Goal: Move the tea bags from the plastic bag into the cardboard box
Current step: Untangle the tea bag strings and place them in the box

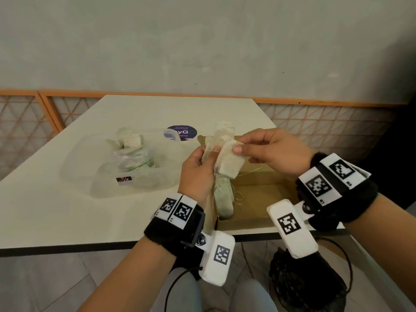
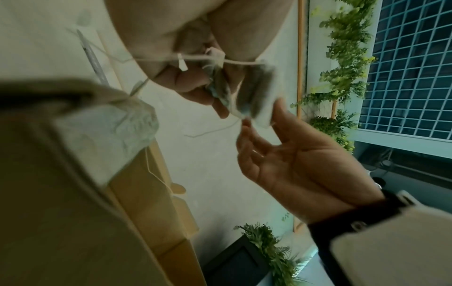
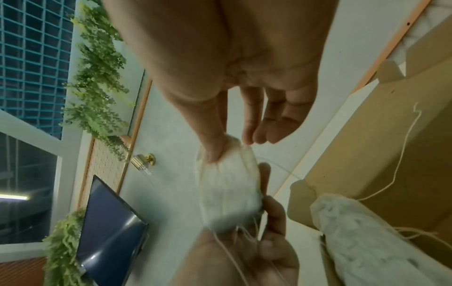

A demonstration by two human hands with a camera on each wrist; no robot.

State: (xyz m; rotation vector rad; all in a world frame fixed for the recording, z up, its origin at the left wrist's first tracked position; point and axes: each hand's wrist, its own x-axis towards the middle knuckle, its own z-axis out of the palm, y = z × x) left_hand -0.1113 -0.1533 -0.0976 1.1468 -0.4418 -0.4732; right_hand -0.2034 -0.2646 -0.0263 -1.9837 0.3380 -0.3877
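Right hand [image 1: 272, 152] pinches the top corner of a tea bag [image 1: 229, 164] between thumb and fingers, the other fingers loose, while the left hand [image 1: 198, 172] curls round its lower edge and the trailing strings [image 3: 234, 249], likely teasing them apart so the bag drops free. All this hangs right above the open cardboard box [image 1: 258, 194], where a row of tea bags [image 1: 222, 199] stands against the left wall. Off to the left on the table [image 1: 56, 210], the plastic bag [image 1: 126, 165] lies with more tea bags inside.
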